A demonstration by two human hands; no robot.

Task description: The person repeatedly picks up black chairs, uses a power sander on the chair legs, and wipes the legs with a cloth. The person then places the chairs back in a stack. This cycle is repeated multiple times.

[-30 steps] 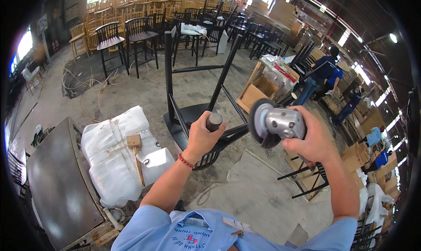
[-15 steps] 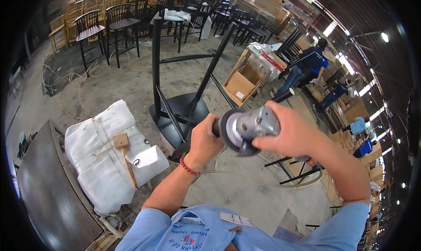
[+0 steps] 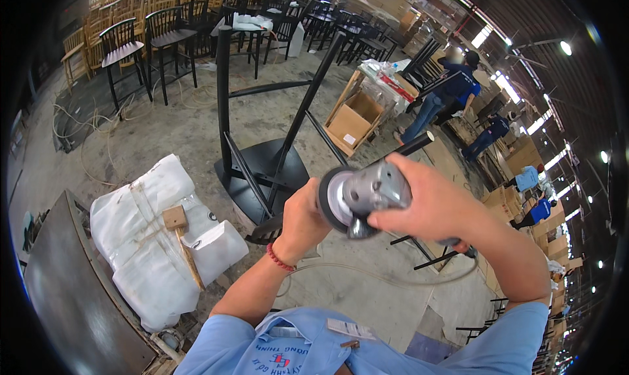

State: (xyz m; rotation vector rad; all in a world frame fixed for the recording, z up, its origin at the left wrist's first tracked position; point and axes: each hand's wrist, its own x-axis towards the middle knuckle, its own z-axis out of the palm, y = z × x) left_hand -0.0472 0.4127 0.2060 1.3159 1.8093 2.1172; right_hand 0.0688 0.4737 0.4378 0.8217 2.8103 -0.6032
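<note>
A black wooden chair [image 3: 262, 172] stands upside down in front of me, its seat low and its legs pointing up. My left hand [image 3: 303, 214] is closed around one near leg, a red bead bracelet on the wrist. My right hand [image 3: 429, 195] wraps a grey metal handheld sander [image 3: 380, 188] from above and the right. Its round pad [image 3: 333, 198] faces the left hand and sits at the top of the gripped leg. The pad hides the leg's end and some left fingertips, so contact cannot be made out. A hose [image 3: 393, 280] trails from the sander's rear.
At left, a wooden mallet [image 3: 175, 219] lies on a white wrapped bundle [image 3: 141, 244] beside a dark panel [image 3: 78, 296]. Ahead right stands a cardboard box [image 3: 354, 119] in a wooden frame. Several chairs [image 3: 171, 31] line the back; co-workers [image 3: 452, 90] stand at right.
The whole view has shifted slightly, moving the scene left. The sander's pad has come closer to my left hand and now covers the leg end that showed before. Both hands keep their hold.
</note>
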